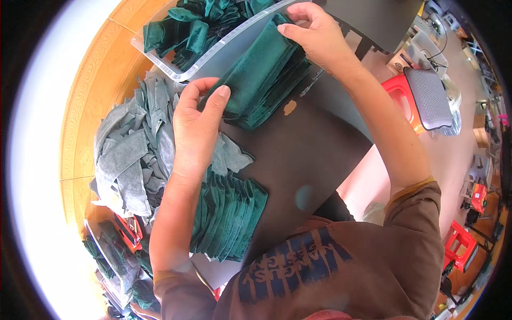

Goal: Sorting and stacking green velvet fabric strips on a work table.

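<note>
A dark green velvet fabric piece (253, 66) stretches between my two hands at the far side of the dark table (314, 144). My left hand (194, 128) pinches its near left end between thumb and fingers. At the far right end, my right hand (322, 42) is closed on the edge, thumb on the near side. Several more green velvet pieces (274, 98) lie layered directly beneath it; whether I also grip some of these is hidden. Just beyond is a clear plastic bin (205, 65) heaped with green velvet pieces (189, 32).
Grey fabric pieces (125, 154) are piled left of my left forearm. An overlapping row of green velvet pieces (232, 216) lies near my body. A red stool with a grey cushion (426, 98) stands on the floor to the right, and another red stool (460, 245) is farther down.
</note>
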A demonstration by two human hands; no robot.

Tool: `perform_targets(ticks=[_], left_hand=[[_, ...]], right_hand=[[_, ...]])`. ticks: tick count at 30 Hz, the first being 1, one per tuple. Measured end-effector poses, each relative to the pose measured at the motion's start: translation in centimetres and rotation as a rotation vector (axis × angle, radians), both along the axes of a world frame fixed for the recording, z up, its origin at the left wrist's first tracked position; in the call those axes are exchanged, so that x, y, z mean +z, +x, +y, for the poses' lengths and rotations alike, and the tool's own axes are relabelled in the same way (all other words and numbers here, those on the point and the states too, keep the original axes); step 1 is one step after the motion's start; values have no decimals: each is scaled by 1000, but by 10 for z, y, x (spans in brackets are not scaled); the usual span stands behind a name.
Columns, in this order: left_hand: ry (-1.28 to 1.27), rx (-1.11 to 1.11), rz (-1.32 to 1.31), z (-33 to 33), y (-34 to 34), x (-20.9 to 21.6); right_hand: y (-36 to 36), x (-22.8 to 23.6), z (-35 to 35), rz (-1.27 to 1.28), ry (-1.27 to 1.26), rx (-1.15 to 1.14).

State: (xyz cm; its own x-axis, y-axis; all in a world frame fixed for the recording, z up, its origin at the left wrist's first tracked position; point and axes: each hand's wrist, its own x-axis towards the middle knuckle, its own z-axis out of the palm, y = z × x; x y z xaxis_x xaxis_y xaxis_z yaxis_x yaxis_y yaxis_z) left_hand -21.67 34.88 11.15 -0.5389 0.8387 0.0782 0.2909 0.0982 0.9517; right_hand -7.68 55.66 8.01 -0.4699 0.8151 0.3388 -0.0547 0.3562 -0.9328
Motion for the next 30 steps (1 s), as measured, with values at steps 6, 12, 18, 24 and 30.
perform_targets(ticks=[6,12,18,24,30], left_hand=[[73,93,474,0,-5,-21],[10,58,1289,-1,-2,-16],[335,-247,1498,11,5,-7],[52,-346,1192,25,-5,-28],[17,-376,1052,26,-9,-24]], right_hand=[[-9,-5,-12,-97,207,-179],[-13,-26,-11,-142,64,-179],[-14,-34,0,-139,95,-184],[-17,-48,9,-26,-136,-63],[-16,-61,16,-81,-126,-98]])
